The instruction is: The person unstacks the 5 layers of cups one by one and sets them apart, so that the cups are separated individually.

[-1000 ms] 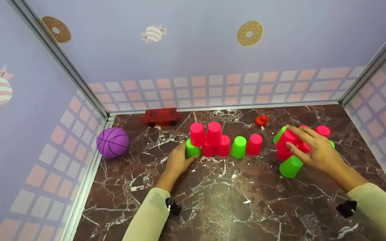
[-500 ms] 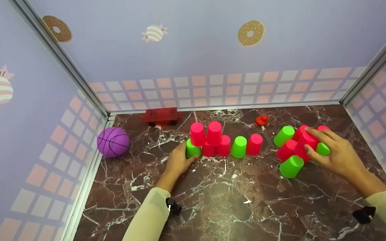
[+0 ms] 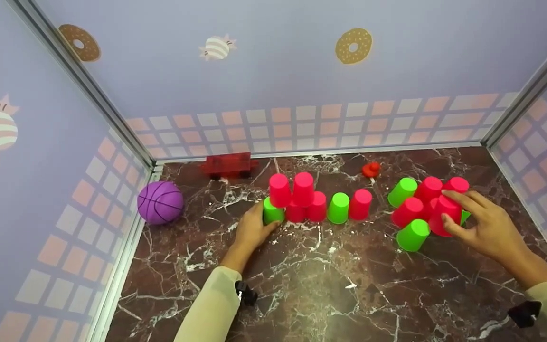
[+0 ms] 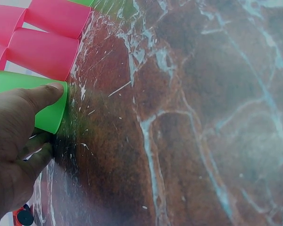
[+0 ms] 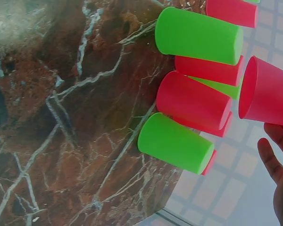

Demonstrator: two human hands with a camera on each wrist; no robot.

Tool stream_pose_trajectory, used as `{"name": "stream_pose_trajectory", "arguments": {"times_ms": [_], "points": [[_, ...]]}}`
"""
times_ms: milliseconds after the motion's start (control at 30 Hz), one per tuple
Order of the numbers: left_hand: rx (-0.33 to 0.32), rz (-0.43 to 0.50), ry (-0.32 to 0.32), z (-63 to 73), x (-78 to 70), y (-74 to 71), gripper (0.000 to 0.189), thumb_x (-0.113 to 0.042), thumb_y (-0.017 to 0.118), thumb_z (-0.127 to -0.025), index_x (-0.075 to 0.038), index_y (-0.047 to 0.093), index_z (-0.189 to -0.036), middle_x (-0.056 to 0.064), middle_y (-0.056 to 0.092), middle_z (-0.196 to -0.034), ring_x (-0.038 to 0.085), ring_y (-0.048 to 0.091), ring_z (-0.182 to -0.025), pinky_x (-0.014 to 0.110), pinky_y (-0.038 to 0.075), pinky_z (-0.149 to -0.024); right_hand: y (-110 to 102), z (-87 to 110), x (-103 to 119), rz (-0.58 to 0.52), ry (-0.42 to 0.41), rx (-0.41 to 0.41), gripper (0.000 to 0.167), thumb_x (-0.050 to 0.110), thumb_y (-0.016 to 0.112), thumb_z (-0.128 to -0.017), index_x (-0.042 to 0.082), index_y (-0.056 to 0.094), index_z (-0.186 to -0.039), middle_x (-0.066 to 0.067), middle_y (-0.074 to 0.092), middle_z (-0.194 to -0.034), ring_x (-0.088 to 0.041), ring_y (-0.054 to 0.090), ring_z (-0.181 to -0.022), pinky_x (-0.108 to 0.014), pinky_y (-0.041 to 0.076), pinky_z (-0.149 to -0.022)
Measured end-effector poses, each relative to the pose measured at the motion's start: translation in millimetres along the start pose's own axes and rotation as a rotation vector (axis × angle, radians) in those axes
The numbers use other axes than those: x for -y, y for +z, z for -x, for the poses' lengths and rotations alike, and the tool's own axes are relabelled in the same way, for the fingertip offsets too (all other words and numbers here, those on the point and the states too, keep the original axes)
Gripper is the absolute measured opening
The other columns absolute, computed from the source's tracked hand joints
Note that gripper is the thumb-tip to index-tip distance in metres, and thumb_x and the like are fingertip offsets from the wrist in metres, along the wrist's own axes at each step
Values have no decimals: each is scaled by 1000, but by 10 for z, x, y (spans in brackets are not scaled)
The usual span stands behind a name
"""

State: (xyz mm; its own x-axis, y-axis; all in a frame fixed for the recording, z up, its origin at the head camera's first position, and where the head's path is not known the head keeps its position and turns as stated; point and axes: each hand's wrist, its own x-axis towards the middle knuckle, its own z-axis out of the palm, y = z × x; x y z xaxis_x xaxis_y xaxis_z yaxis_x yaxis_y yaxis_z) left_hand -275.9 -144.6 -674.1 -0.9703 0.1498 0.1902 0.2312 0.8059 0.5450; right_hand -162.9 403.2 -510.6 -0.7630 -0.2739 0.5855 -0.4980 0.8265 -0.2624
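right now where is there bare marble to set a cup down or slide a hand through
The widest bare marble top lies in front, between the two sleeves. Smaller gaps: between the purple toy basketball and the left hand, and between the stacked pink and green cup row and the loose cup cluster. It is crowded around the right hand.

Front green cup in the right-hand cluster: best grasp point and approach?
Take the front green cup across its side wall, near the closed top, coming down from above and the near side. It stands upside down at the cluster's front edge, so that side is open; pink cups crowd right behind it. Fingers of the right hand already hold a pink cup beside it.
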Motion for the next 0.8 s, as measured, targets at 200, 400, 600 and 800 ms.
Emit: {"name": "stream_pose_trajectory", "arguments": {"times_ms": [200, 400, 600, 800], "points": [[8, -5, -6, 4, 4, 0, 71, -41, 91, -89, -14, 63, -148, 12, 77, -131, 35, 77, -117, 54, 62, -100, 28, 86, -14, -8, 43, 12, 59, 12, 88, -78, 7, 75, -135, -12, 74, -106, -7, 53, -76, -15, 43, -67], [5, -2, 0, -12, 8, 5, 70, -40, 91, -89, -13, 63, -146, 11, 77, -129, 35, 77, -115, 54, 62, -100, 30, 129, -58, -24, 36, -11, 61, 12, 88, -77, 6, 75, -135, -13, 74, -108, 1, 49, -84, -15, 43, -72], [2, -14, -3, -3, 1, 2, 72, -41, 91, -89, -14, 63, -149, 12, 77, -131, 35, 77, -117, 55, 62, -100, 77, 233, -84, -22, 49, -12, 62, 11, 92, -75, 5, 76, -134, -15, 76, -113, -2, 61, -83, -7, 47, -75], [2, -13, -3, -1, 9, 7, 74, -41, 91, -89, -13, 62, -150, 12, 76, -133, 36, 77, -118, 55, 62, -101, 156, 370, -86, -33, 91, 17, 69, 7, 96, -73, 4, 72, -138, -15, 77, -114, -6, 70, -91, 1, 46, -85]]}}
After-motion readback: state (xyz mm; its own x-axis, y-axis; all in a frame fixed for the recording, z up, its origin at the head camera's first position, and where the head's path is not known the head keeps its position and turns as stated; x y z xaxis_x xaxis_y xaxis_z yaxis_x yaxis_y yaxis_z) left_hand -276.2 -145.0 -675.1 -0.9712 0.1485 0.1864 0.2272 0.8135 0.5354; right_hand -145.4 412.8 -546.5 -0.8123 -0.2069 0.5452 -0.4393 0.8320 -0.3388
